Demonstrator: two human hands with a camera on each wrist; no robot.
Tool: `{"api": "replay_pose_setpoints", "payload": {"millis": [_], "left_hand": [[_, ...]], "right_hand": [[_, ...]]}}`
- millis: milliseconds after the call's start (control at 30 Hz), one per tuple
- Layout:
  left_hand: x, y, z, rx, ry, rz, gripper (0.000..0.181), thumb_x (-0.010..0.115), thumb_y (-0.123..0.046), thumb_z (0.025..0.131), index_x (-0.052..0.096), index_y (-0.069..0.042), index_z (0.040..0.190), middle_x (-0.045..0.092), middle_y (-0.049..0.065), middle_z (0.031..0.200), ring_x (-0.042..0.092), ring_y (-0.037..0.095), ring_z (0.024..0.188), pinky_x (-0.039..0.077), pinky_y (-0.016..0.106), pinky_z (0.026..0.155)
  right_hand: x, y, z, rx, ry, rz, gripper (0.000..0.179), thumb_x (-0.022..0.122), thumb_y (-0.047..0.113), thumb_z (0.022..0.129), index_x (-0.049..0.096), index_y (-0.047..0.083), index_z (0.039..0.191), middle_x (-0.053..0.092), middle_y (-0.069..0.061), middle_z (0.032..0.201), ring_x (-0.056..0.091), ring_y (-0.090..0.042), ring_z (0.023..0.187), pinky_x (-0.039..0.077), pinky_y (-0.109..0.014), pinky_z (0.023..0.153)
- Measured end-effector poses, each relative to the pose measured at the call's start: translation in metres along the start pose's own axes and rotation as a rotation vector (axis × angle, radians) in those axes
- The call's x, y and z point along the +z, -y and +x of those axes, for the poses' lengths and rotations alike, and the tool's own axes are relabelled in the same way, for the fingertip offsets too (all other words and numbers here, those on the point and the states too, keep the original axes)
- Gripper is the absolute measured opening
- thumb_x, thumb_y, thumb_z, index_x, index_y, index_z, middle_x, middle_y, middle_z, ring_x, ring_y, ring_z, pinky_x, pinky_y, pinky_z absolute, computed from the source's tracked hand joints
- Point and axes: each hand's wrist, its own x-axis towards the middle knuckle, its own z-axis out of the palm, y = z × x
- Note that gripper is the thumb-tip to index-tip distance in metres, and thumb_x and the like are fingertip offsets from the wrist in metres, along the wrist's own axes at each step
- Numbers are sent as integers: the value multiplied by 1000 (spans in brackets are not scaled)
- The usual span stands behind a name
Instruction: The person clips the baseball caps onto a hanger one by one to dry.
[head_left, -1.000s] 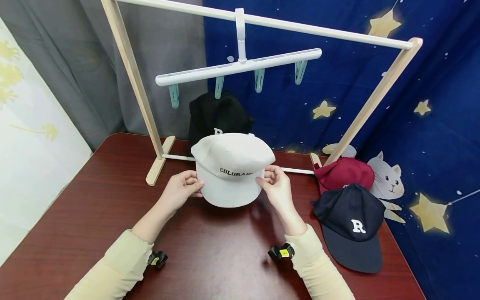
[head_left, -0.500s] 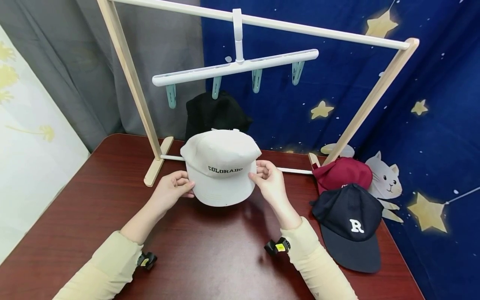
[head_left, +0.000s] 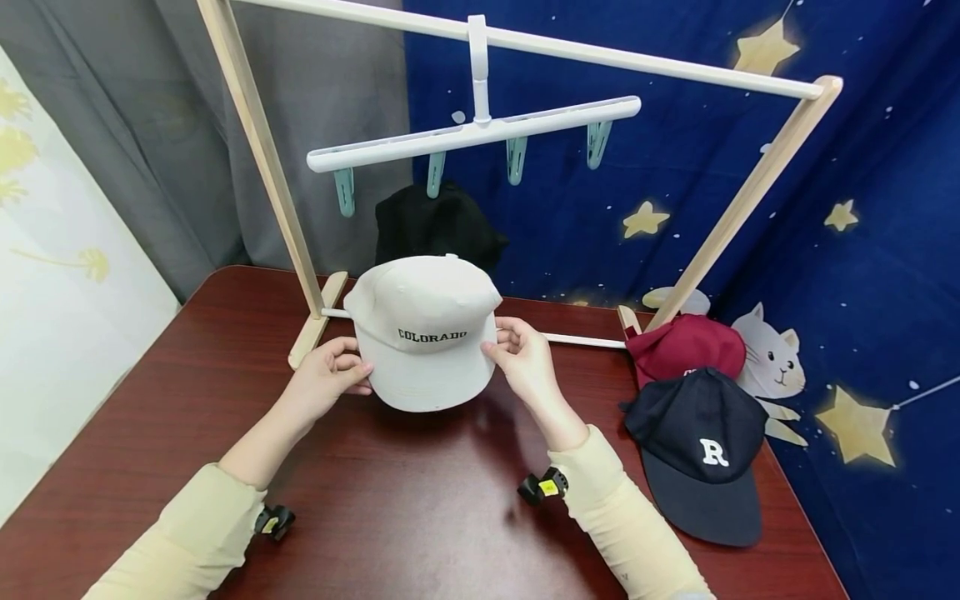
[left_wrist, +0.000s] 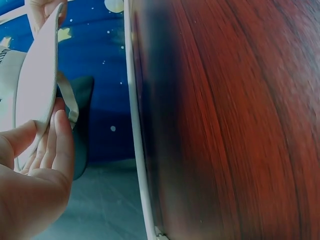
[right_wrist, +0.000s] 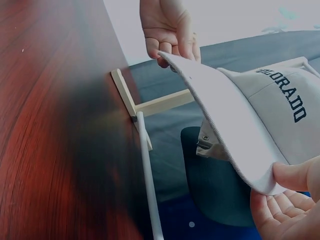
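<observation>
Left hand (head_left: 324, 377) and right hand (head_left: 523, 357) are clamped on the white COLORADO cap (head_left: 423, 304) by its brim (head_left: 429, 385), apparently for positioning; a level lift toward the clip hanger (head_left: 420, 147) seems called for.

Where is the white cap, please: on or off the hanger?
Off the hanger: the left hand and right hand hold the white cap well below it.

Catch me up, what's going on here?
A person's left hand and right hand pinch the white cap by opposite sides of its brim, holding it above the table. It isn't clipped to the hanger. A black cap is behind it; the red cap and navy cap sit together at the right.
</observation>
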Motion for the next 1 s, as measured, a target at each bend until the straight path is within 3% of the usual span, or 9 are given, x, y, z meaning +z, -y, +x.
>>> {"api": "replay_pose_setpoints", "payload": {"millis": [467,867,1000], "left_hand": [[-18,-5,1,3,-1,34,28,59,1,93,45,15,113,66,5,82,67,22,70,56,32,68],[-32,-8,-1,12,-48,63,45,61,0,92,40,14,129,68,2,83,68,21,68,56,31,67],[-37,-7,-2,23,-44,77,43,61,0,92,41,12,128,68,1,82,68,21,68,56,32,67]], "right_hand": [[14,3,10,7,28,78,31,69,-6,83,63,-6,113,69,-19,91,66,-15,74,51,-23,68],[28,6,17,31,42,147,29,69,-8,82,63,-7,110,68,-19,87,62,-10,67,50,-21,64],[33,6,20,41,43,166,29,69,-9,82,62,-7,110,68,-17,85,62,-10,66,49,-22,64]]}}
